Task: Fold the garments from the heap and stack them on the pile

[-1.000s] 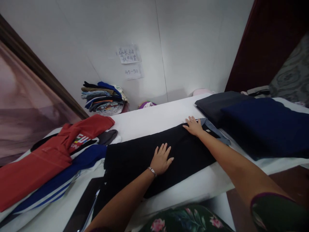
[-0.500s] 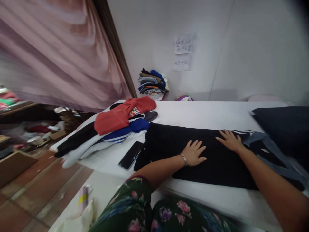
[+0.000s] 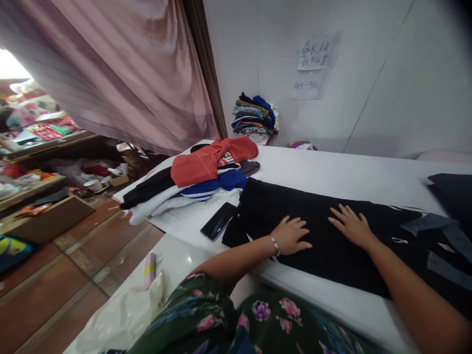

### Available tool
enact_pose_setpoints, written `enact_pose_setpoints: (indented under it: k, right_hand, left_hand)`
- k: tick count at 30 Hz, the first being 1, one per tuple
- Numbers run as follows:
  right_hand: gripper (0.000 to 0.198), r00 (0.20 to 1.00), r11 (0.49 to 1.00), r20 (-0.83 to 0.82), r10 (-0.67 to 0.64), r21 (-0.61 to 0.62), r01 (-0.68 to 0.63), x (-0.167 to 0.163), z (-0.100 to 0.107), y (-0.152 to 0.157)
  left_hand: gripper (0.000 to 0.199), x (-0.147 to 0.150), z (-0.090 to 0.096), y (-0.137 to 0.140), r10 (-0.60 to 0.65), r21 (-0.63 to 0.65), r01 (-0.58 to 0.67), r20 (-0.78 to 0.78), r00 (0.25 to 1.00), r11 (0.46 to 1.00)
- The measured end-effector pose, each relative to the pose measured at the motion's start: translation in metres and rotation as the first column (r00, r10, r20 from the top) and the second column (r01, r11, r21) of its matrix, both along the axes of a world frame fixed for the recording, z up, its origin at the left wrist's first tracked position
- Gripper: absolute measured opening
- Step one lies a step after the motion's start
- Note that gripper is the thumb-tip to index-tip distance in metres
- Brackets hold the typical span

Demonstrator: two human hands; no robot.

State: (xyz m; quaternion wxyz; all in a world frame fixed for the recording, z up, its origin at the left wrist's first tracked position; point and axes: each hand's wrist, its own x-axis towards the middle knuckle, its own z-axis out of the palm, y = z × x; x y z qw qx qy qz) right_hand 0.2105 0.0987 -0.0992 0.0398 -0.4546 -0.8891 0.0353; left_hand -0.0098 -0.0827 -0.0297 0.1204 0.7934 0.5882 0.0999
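Observation:
A black garment (image 3: 317,206) with grey panels, white stripes and a zip lies stretched flat across the white table (image 3: 332,169). My left hand (image 3: 291,235) rests palm down on its left part, fingers spread. Farther right, my right hand (image 3: 350,226) also lies flat on the black cloth, with its fingers apart. Neither hand grips the fabric. Just left of the garment is a black phone (image 3: 218,221). Behind the phone, a loose heap of clothes holds a red garment (image 3: 199,164) on top and a blue one (image 3: 224,183) beneath.
A folded clothes stack (image 3: 254,118) stands against the wall at the back. Dark cloth (image 3: 450,196) lies at the right. A white plastic bag (image 3: 121,314) and a purple roll (image 3: 149,270) are at the near left. Cardboard boxes (image 3: 47,216) sit on the tiled floor.
The view has turned left, so most things appear farther right. My right hand has slid left across the garment, closer to my left hand. Both hands remain flat.

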Motion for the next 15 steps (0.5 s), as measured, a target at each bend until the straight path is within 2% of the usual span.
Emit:
enact_pose_setpoints:
  k: [3, 5, 8, 11, 15]
  right_hand:
    - [0.060, 1.000, 0.999, 0.001, -0.018, -0.048, 0.018, 0.001, 0.004, 0.003]
    - [0.060, 0.999, 0.997, -0.012, -0.041, -0.073, 0.040, -0.001, 0.011, 0.000]
    - [0.062, 0.997, 1.000, -0.072, -0.003, 0.006, 0.003, -0.010, 0.027, -0.015]
    - [0.062, 0.980, 0.984, -0.107, 0.167, 0.080, -0.159, -0.027, 0.043, -0.044]
    - [0.063, 0.939, 0.942, -0.082, 0.333, -0.010, -0.335, -0.045, 0.044, -0.079]
  left_hand:
    - [0.038, -0.044, 0.010, -0.025, 0.221, 0.086, -0.221, 0.019, 0.975, 0.971]
    - [0.034, -0.072, 0.014, -0.042, 0.421, 0.137, -0.420, 0.018, 0.907, 0.897]
    - [0.031, -0.102, 0.016, -0.065, 0.651, 0.143, -0.640, -0.049, 0.758, 0.755]
    - [0.032, -0.113, 0.013, -0.077, 0.734, 0.117, -0.725, -0.127, 0.667, 0.679]
    - [0.039, -0.112, 0.013, -0.071, 0.776, 0.059, -0.778, -0.151, 0.613, 0.626]
